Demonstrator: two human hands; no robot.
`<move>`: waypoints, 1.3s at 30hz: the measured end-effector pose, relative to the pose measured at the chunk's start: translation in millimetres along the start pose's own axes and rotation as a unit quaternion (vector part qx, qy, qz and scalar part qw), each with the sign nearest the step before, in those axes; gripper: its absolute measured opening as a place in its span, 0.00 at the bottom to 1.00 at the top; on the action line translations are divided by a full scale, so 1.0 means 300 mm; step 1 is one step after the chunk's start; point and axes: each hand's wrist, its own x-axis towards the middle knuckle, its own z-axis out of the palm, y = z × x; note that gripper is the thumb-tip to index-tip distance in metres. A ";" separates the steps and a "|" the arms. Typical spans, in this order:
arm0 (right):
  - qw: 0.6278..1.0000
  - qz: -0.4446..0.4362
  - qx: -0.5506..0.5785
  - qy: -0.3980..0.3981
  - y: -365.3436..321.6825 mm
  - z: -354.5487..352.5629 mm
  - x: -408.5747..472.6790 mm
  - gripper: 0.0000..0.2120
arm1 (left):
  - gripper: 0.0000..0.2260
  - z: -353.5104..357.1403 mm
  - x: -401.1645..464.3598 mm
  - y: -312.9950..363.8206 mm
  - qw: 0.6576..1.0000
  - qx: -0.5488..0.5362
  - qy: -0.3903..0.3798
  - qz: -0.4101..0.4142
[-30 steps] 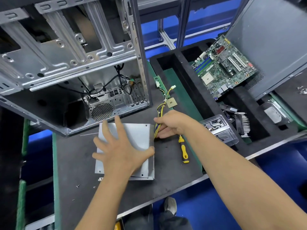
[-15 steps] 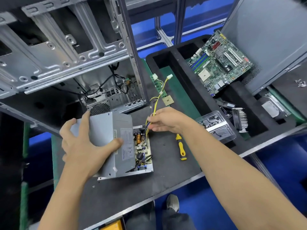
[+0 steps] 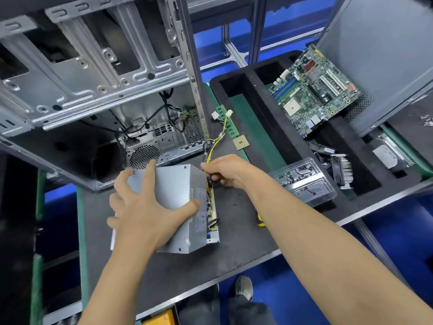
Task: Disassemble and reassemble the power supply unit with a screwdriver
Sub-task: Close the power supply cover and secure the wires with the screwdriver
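Nearest the camera, on the dark table [image 3: 164,273], the left hand [image 3: 150,214] spreads over the grey cover [image 3: 174,186] of the power supply unit, its grip wide, thumb and fingers clamped on the cover's edges; the cover sits tilted, and a strip of circuit board [image 3: 212,214] shows along its right side. Just beside it, the right hand [image 3: 226,170] has its grip pinched closed on the yellow-and-black cable bundle [image 3: 216,141], which runs up to white connectors. A yellow screwdriver [image 3: 260,220] lies partly hidden under the right forearm. Right of that sits a clear plastic tray [image 3: 302,181]. Farther back stands the open computer case [image 3: 98,90], and a motherboard [image 3: 314,90] leans in the black foam tray [image 3: 257,118].
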 end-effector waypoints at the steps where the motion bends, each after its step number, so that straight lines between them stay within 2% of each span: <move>1: 1.000 0.000 -0.005 0.000 -0.001 -0.004 0.001 0.09 | 0.54 0.001 0.001 0.009 1.000 0.012 0.000 -0.004; 9: 0.999 -0.021 0.022 0.015 0.028 -0.008 0.007 0.10 | 0.54 0.034 0.009 0.082 0.993 0.107 -0.018 -0.054; 16: 0.999 -0.019 0.028 0.008 0.022 -0.004 -0.002 0.09 | 0.54 0.043 0.011 0.090 0.987 0.136 -0.049 -0.066; 29: 0.999 -0.045 0.012 0.009 0.023 -0.022 -0.035 0.10 | 0.55 0.148 0.018 0.077 0.986 0.142 -0.022 -0.079; 34: 0.998 -0.004 -0.055 -0.036 0.078 -0.060 -0.096 0.05 | 0.53 0.158 0.020 0.068 0.987 0.141 -0.006 -0.073; 37: 0.985 0.056 -0.118 -0.109 0.154 -0.053 -0.148 0.04 | 0.52 0.160 0.022 0.066 0.987 0.140 -0.004 -0.072; 39: 0.982 0.076 -0.107 -0.134 0.190 -0.033 -0.170 0.01 | 0.53 0.161 0.021 0.065 0.988 0.139 -0.002 -0.073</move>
